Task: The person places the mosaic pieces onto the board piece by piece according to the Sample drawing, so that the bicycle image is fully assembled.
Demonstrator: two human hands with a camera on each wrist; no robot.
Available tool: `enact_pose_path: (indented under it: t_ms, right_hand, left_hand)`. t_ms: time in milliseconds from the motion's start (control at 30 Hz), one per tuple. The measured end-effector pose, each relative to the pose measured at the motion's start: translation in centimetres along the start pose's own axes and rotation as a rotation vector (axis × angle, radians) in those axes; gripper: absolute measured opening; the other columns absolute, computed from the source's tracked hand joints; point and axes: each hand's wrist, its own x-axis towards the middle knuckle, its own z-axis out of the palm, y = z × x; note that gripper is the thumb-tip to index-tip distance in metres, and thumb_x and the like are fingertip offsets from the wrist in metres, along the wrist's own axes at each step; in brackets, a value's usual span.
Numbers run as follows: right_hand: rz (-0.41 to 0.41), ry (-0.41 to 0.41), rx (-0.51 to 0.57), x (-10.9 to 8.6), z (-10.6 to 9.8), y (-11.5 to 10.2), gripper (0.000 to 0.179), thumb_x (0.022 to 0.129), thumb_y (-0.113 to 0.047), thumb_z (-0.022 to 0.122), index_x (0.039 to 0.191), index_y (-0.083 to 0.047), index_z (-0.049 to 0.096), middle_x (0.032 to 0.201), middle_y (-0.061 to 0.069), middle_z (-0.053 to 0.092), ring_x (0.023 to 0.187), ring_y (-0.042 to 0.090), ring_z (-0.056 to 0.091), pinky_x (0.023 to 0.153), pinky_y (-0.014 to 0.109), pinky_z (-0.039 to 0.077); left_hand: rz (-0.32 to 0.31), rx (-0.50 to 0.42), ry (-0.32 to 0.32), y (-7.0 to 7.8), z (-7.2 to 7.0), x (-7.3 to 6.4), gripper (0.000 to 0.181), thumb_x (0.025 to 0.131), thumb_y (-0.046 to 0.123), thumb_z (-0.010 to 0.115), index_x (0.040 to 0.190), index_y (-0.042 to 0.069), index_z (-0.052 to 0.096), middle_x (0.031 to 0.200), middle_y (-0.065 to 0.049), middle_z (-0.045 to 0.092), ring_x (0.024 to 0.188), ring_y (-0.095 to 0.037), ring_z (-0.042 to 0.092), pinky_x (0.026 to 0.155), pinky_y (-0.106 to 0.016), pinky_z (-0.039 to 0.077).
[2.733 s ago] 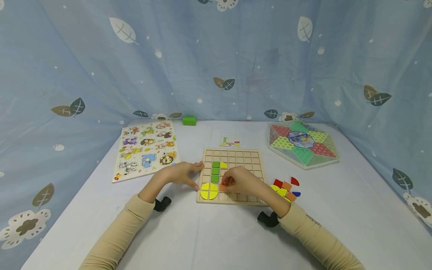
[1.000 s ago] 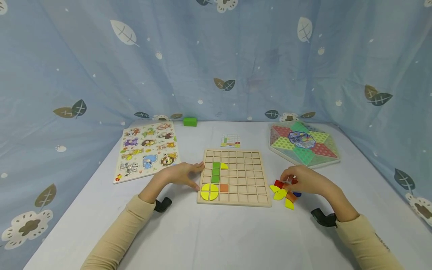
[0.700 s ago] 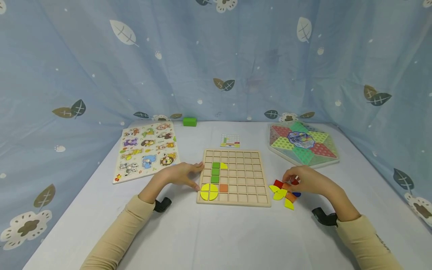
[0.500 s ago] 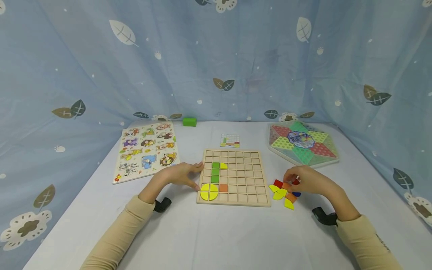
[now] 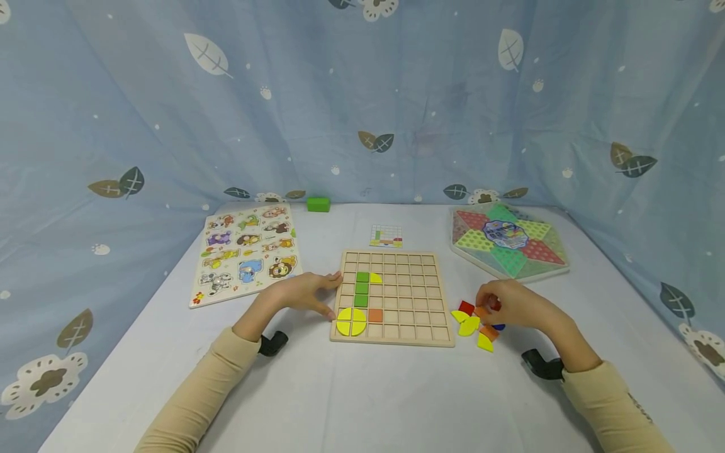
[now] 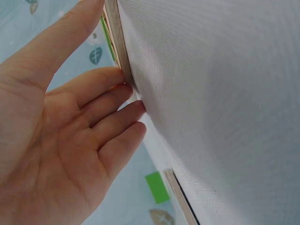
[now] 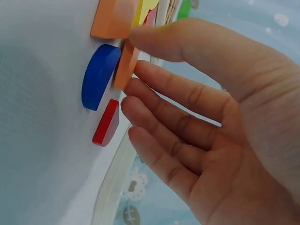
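Note:
My left hand (image 5: 303, 294) rests against the left side of a wooden grid board (image 5: 413, 289), thumb and fingertips touching its edge (image 6: 117, 42). In the board's cells lie a column of green squares (image 5: 362, 289), a yellow quarter circle (image 5: 376, 278), a yellow circle made of quarter pieces (image 5: 351, 321) and an orange square (image 5: 375, 316). To the right of the board, my right hand (image 5: 512, 304) is over a small heap of loose tiles. Its thumb and index finger pinch an orange tile (image 7: 126, 64). A blue tile (image 7: 100, 77) and a red tile (image 7: 107, 123) lie close by.
A small pattern card (image 5: 386, 236) lies behind the board. An animal puzzle (image 5: 246, 251) is at the left, a hexagonal star-patterned game board (image 5: 506, 239) at the right. A green block (image 5: 318, 204) stands by the back curtain. Loose yellow quarter tiles (image 5: 469, 326) sit beside the right hand.
My right hand has gone from the grid board to the loose tiles at the right, leaving an orange square in a cell. The left hand has stayed at the board's edge.

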Motion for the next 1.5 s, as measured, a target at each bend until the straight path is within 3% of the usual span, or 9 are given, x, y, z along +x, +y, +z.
enact_pose_path:
  t_ms: [333,767,967,1300,1500]
  right_hand:
    - [0.007,0.039,0.006,0.1,-0.2,-0.1,0.019,0.078,-0.002,0.077,0.094,-0.005,0.067,0.085,0.0,0.064,0.079,0.019,0.058,0.069,0.029,0.054]
    - [0.008,0.018,0.018,0.4,0.2,0.0,0.018,0.079,-0.004,0.076,0.094,-0.005,0.067,0.082,-0.002,0.062,0.075,0.016,0.055,0.068,0.027,0.053]
    - [0.009,0.046,0.018,0.2,-0.2,-0.4,0.017,0.079,-0.005,0.077,0.092,-0.006,0.066,0.082,-0.002,0.062,0.076,0.017,0.057,0.067,0.026,0.053]
    - [-0.14,0.083,0.029,1.0,0.2,-1.7,0.018,0.08,-0.006,0.077,0.094,-0.012,0.066,0.085,-0.008,0.064,0.081,0.013,0.062,0.072,0.031,0.055]
    - [-0.176,0.08,0.029,1.8,0.6,-3.0,0.021,0.08,-0.008,0.077,0.098,-0.012,0.066,0.087,-0.009,0.063,0.082,0.015,0.061,0.072,0.034,0.055]
  left_hand:
    - [-0.003,0.006,-0.002,0.1,-0.1,-0.2,0.089,0.081,0.038,0.076,0.149,0.002,0.031,0.155,-0.014,0.023,0.142,-0.03,0.023,0.113,-0.047,0.022]
    - [-0.008,0.005,-0.004,0.0,0.0,0.0,0.089,0.081,0.039,0.075,0.15,0.003,0.031,0.156,-0.013,0.023,0.142,-0.03,0.023,0.113,-0.048,0.022]
    - [-0.007,0.015,-0.005,-0.2,0.1,0.2,0.09,0.081,0.04,0.075,0.15,0.004,0.03,0.156,-0.012,0.022,0.143,-0.029,0.022,0.114,-0.047,0.021]
    - [-0.015,0.024,-0.009,-0.3,0.1,0.3,0.09,0.081,0.041,0.075,0.15,0.006,0.031,0.156,-0.009,0.022,0.143,-0.027,0.022,0.114,-0.045,0.021]
    - [-0.016,0.014,-0.006,-0.3,0.2,0.2,0.09,0.08,0.041,0.075,0.15,0.005,0.031,0.156,-0.009,0.022,0.143,-0.027,0.022,0.114,-0.046,0.021]
